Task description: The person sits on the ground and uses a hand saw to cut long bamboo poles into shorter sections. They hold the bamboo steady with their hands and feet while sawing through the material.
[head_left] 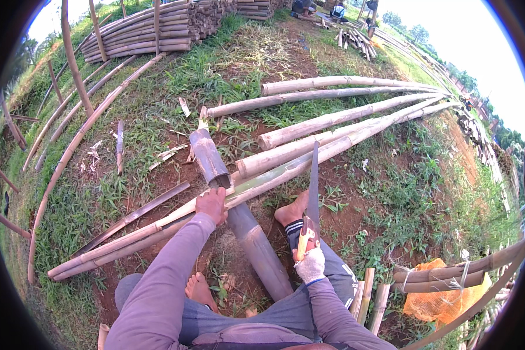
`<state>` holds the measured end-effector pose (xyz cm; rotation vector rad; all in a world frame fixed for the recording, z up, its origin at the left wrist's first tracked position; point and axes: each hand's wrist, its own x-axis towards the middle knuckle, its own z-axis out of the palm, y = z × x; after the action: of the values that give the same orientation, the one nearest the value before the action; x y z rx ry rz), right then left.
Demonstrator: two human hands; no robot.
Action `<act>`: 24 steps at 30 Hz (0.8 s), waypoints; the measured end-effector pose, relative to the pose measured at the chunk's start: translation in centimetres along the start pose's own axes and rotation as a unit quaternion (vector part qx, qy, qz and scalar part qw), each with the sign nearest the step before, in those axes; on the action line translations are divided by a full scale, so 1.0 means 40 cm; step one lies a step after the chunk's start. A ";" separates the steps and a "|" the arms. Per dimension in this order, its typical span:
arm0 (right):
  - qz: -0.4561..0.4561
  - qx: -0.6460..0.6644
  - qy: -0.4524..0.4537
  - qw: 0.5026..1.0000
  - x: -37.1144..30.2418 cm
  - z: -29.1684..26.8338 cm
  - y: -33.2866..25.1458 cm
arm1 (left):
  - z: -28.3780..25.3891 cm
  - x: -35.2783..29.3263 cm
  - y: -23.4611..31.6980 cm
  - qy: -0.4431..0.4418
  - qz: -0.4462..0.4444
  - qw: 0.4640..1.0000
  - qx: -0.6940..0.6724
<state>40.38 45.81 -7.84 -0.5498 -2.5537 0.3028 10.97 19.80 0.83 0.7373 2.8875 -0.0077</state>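
Head view: the left hand (212, 204) presses closed on a split bamboo pole (157, 224) lying across a thick bamboo log (248, 233). The gloved right hand (310, 263) clenches a saw (312, 192). A slip of the blade could likely cut the bare foot (291, 211) beside it.

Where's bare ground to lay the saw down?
Free: red soil right of the saw, between the pole pile and the orange sack. Crowded: around the left hand, where split bamboo crosses the thick log.
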 end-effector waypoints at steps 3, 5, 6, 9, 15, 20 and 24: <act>0.002 -0.013 -0.010 1.000 -0.010 0.013 0.016 | -0.006 0.002 0.006 -0.005 0.000 1.000 0.002; 0.007 -0.025 -0.008 1.000 -0.015 0.018 0.021 | -0.010 0.003 0.008 -0.009 -0.001 1.000 0.001; 0.010 -0.025 -0.005 1.000 -0.016 0.015 0.015 | -0.011 0.002 0.008 -0.010 -0.002 1.000 0.000; 0.029 -0.017 -0.038 0.999 -0.010 -0.006 -0.001 | -0.012 -0.002 0.006 -0.011 -0.005 1.000 -0.006; 0.050 -0.030 -0.076 0.995 -0.025 -0.005 0.007 | -0.010 0.000 0.005 -0.007 -0.003 1.000 -0.017; 0.063 -0.044 -0.081 0.994 -0.024 -0.006 -0.001 | -0.009 -0.002 0.006 -0.006 -0.005 1.000 -0.023; 0.053 -0.045 -0.099 0.993 -0.017 -0.010 0.003 | -0.004 -0.001 0.006 0.006 -0.001 1.000 -0.012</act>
<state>41.14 45.65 -7.83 -0.7244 -2.7443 0.2929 11.09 19.99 1.02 0.7333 2.8942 0.0324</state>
